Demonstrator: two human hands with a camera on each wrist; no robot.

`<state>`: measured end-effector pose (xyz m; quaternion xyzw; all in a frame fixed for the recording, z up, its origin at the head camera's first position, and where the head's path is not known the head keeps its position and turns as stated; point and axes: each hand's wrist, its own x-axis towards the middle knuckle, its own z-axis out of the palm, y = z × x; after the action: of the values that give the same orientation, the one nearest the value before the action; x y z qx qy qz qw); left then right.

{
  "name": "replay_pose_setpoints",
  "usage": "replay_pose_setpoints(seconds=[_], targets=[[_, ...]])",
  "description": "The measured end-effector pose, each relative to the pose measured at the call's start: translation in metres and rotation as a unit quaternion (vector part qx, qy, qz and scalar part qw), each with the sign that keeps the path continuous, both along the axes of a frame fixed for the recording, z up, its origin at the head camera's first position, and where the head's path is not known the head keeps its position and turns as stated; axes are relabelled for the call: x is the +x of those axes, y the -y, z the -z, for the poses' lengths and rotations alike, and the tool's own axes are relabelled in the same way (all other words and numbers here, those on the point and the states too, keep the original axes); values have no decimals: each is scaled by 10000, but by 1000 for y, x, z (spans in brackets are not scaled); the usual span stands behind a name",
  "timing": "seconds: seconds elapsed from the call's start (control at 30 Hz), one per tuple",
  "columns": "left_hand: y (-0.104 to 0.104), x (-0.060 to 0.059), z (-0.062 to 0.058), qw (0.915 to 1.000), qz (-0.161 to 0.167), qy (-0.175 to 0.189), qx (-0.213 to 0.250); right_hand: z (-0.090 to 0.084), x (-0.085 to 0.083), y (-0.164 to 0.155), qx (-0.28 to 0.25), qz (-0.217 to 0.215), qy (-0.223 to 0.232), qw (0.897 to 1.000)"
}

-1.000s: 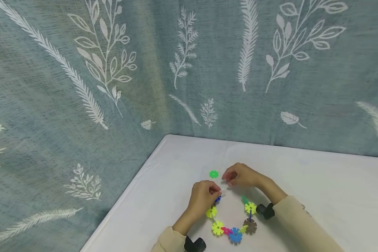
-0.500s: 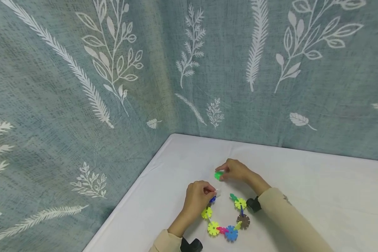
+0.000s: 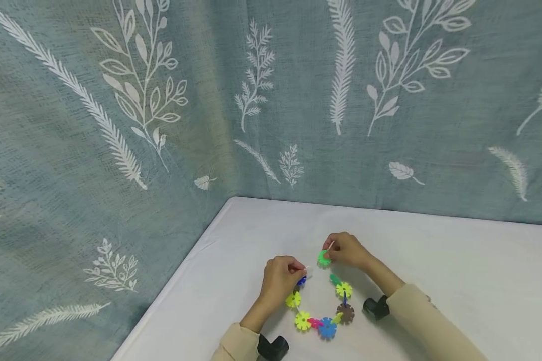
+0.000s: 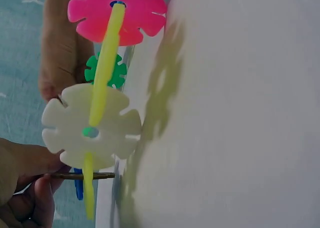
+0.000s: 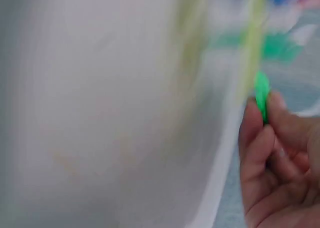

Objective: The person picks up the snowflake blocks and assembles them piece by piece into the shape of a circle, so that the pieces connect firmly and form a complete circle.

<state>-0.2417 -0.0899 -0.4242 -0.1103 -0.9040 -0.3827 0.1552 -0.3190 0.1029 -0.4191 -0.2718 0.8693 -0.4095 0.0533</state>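
- On the white worktop (image 3: 456, 260), near its front left part: a chain of toothed plastic discs (image 3: 321, 316), laid as an open U whose mouth faces the far wall; its two arms run away from the person, and its closed bend lies nearest them.
- Left hand (image 3: 277, 281): fingers curled, grip pinched on the chain's left end, at a white disc (image 3: 308, 273) beside a blue one. In the left wrist view the white disc (image 4: 90, 128) shows face-on, with a yellow stalk crossing it lengthwise.
- Right hand (image 3: 349, 249): fingertips pinch a loose green disc (image 3: 323, 258), held just above the worktop, between the chain's two open ends and near the right one. In the right wrist view the green disc (image 5: 262, 96) shows edge-on, upright between the fingers.
- Edges and room: the worktop's left edge runs diagonally close to the left hand; open white surface spreads to the right and behind the hands.
- Backdrop: a grey-green leaf-print curtain (image 3: 162, 100) on two sides.
- Hard to make out: the right wrist view is heavily blurred; both forearms are cut off at the bottom edge.
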Motion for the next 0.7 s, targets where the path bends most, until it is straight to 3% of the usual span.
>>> replay_pose_setpoints(seconds=[0.2,0.37,0.6,0.7], targets=[[-9,-1,0,9998,84,-138,68,-6,19,-3,-680,599,949,9913],[-16,-1,1,9993,239,-285,6,-7,27,-7,-809,562,1178,9881],[-30,1,1,9946,321,-910,-381,-7,36,-11,-913,720,1284,9849],[-34,3,1,9951,286,-851,-417,-4,41,-11,-1034,860,1431,9805]])
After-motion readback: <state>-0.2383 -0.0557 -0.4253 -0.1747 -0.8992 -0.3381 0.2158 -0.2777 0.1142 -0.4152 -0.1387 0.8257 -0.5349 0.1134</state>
